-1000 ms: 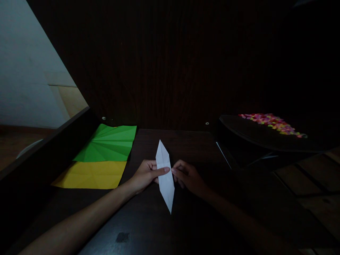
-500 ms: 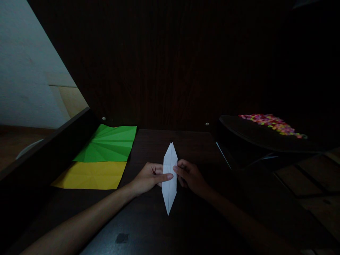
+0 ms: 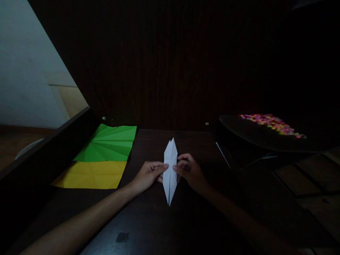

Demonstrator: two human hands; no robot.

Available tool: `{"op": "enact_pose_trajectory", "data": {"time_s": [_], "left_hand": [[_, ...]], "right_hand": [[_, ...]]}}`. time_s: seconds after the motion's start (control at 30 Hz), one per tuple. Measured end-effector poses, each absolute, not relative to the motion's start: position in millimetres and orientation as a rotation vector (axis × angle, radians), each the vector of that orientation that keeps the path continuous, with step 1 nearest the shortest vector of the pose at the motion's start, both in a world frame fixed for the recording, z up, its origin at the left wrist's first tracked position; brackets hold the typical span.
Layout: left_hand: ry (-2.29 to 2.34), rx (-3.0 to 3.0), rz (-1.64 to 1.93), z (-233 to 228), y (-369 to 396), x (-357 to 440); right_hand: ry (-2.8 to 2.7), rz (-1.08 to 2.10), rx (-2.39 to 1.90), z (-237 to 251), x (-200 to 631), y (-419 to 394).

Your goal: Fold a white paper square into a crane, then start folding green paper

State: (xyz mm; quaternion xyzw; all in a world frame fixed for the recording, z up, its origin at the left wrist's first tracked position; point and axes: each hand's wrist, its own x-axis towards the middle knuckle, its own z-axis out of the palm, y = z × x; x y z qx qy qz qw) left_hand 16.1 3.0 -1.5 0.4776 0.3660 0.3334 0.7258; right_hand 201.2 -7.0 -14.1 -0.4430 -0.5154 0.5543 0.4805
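Pinching a narrow, folded white paper (image 3: 170, 173) from both sides, long axis running away from the body, one sharp tip pointing toward the chest and a split tip pointing toward the back panel. Pressing in from the left with the left hand (image 3: 148, 175), thumb and forefinger closed on the paper's left edge near its middle. Meeting it from the right with the right hand (image 3: 190, 171), fingertips closed on the opposite edge, remaining fingers curling above. Holding the paper at the centre of the dark wooden desk (image 3: 148, 226); whether resting on the surface or lifted just clear of it, impossible to tell in this dim light. Lying flat to the left, well apart from the hands: a creased green sheet (image 3: 108, 143) with fan-like fold lines, and a yellow sheet (image 3: 91, 174) touching its near edge. Sitting to the right on a dark raised tray (image 3: 252, 136): a strip of small multicoloured pieces (image 3: 273, 124), too small to identify. Showing at far left, beyond the desk's side panel: a pale wall (image 3: 23, 81).
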Motion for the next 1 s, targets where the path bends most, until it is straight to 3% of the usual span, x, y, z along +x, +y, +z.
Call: {"op": "enact_pose_trajectory", "data": {"time_s": [0.53, 1.0], "left_hand": [[0.905, 1.083, 1.012, -10.4, 8.6, 15.9], [0.803, 1.138, 1.020, -18.8, 11.1, 13.6]], "right_hand": [[-1.208, 1.373, -1.058, -13.4, 200.9, -8.0], [-1.267, 1.357, -1.036, -18.0, 202.6, -6.8]]}}
